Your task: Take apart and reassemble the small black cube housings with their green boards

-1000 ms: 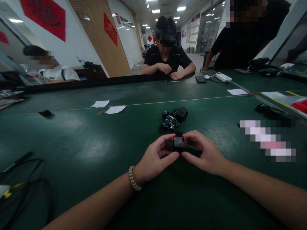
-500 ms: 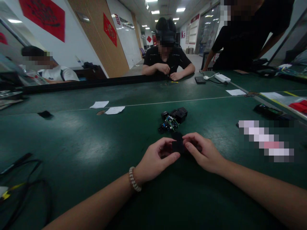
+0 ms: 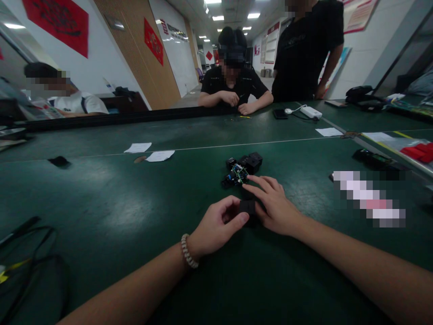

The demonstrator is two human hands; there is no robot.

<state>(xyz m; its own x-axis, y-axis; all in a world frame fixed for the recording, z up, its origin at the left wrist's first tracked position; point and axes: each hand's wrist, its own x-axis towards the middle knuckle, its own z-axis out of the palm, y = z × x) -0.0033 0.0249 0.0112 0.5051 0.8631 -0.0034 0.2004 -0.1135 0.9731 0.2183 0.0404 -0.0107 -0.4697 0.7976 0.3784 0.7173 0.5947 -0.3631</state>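
My left hand (image 3: pixel 216 223), a beaded bracelet on its wrist, is closed on a small black box-shaped piece (image 3: pixel 247 207), gripped between thumb and fingers. My right hand (image 3: pixel 275 203) is open, its index and middle fingers stretched forward to the near edge of a small pile of parts (image 3: pixel 238 175). Green-edged pieces and small dark bits make up that pile. Black blocks (image 3: pixel 253 161) lie against its far right side. The right thumb is close to the held piece; whether it touches cannot be made out.
White paper pieces (image 3: pixel 160 156) lie beyond on the green table (image 3: pixel 118 225). Black cables (image 3: pixel 34 253) are at the left. A blurred-out item (image 3: pixel 368 198) and a dark device (image 3: pixel 375 159) are on the right. Across the table sits a person (image 3: pixel 233 85); another stands (image 3: pixel 301 49).
My right hand has left the black piece and stretched its fingers forward to the parts pile. My left hand keeps hold of the piece. The standing person has straightened up and shifted left.
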